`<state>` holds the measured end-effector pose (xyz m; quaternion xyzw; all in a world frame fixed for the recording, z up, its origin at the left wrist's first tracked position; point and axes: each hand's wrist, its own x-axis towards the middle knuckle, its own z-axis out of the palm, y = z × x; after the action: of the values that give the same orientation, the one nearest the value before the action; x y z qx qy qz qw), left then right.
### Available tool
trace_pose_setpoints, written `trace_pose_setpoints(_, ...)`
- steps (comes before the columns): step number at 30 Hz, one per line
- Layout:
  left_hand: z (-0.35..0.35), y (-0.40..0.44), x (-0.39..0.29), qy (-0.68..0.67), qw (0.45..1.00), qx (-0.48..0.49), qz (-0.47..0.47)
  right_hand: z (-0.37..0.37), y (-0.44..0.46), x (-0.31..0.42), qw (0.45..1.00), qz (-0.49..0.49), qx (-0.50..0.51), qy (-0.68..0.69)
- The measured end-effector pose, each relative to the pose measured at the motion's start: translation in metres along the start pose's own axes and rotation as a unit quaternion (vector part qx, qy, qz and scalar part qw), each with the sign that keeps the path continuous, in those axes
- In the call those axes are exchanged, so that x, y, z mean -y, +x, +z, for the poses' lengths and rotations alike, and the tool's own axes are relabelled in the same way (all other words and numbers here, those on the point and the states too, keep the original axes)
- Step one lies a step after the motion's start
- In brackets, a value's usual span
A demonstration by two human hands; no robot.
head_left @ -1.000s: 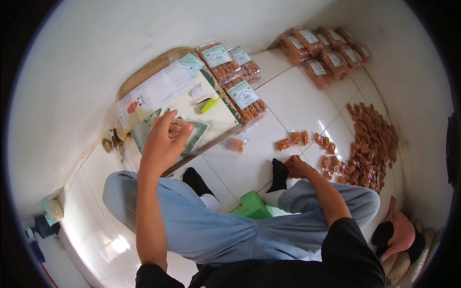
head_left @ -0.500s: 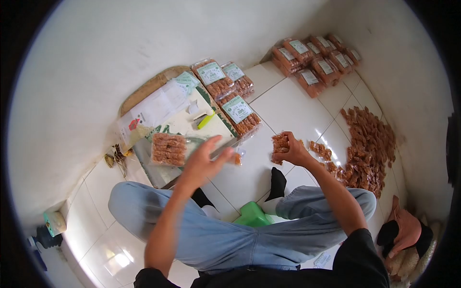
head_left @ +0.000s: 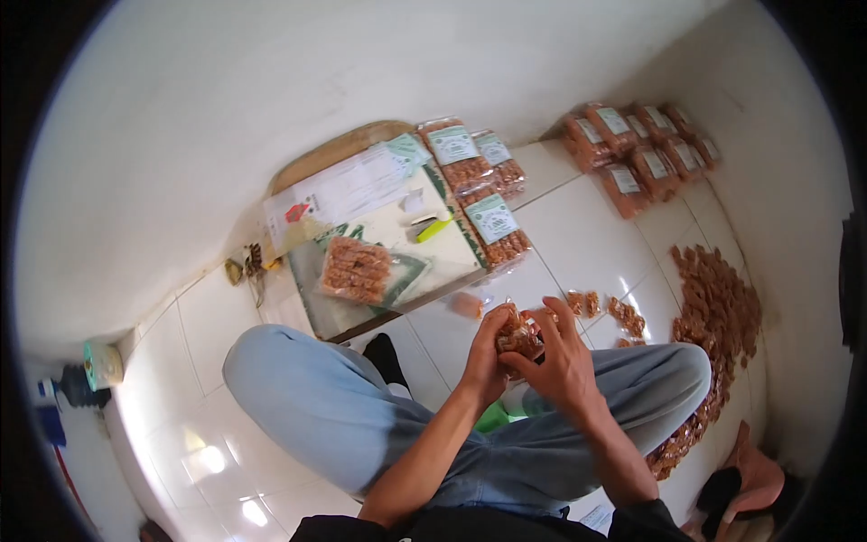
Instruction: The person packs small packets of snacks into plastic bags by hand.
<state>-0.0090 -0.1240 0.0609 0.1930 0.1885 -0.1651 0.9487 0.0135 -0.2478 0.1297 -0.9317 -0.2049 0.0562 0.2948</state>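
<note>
My left hand (head_left: pixel 486 359) and my right hand (head_left: pixel 565 363) meet above my lap. Both are closed around a bunch of small wrapped brown snack packets (head_left: pixel 517 334), partly hidden by the fingers. To their left, a clear bag partly filled with rows of the same snacks (head_left: pixel 356 271) lies on a low board-topped table (head_left: pixel 456 262). Just beyond my left hand, a small clear bag with something orange-brown inside (head_left: pixel 467 305) rests on the floor. A few loose snack packets (head_left: pixel 625 316) lie on the tiles past my right hand.
A yellow-green stapler (head_left: pixel 433 228), clear plastic bags (head_left: pixel 339 194) and green labels (head_left: pixel 406 155) lie on the table. Labelled full bags (head_left: pixel 495 224) stand along its far side. More bags (head_left: pixel 655 167) are stacked in the corner. A large snack heap (head_left: pixel 718 307) spreads at right.
My left hand has moved right, from near the table edge to my right hand. The right hand has raised its packets off the floor toward my lap. The view has shifted.
</note>
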Motion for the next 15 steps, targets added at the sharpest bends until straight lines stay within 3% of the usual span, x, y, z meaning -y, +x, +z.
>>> trace_pose_setpoints(3, -0.002, 0.006, 0.008, -0.050, 0.986, -0.152, 0.050, 0.024, -0.009, -0.004, 0.991, -0.098, -0.058, -0.076)
trace_pose_setpoints(6, -0.029, 0.009, 0.013, -0.060, 0.990, -0.119, 0.047, 0.042, -0.008, -0.008, 0.990, -0.111, -0.074, -0.055)
trace_pose_setpoints(9, -0.036, 0.005, 0.007, -0.017, 0.993, -0.107, 0.039, 0.043, -0.001, -0.012, 0.994, -0.040, -0.008, 0.098)
trace_pose_setpoints(12, -0.037, 0.001, 0.000, 0.029, 0.997, -0.071, 0.003, 0.045, 0.005, -0.009, 0.993, -0.017, 0.000, 0.115)
trace_pose_setpoints(15, -0.035, 0.001, -0.001, 0.115, 0.987, -0.109, 0.004, 0.048, 0.012, -0.008, 0.992, -0.026, -0.009, 0.121)
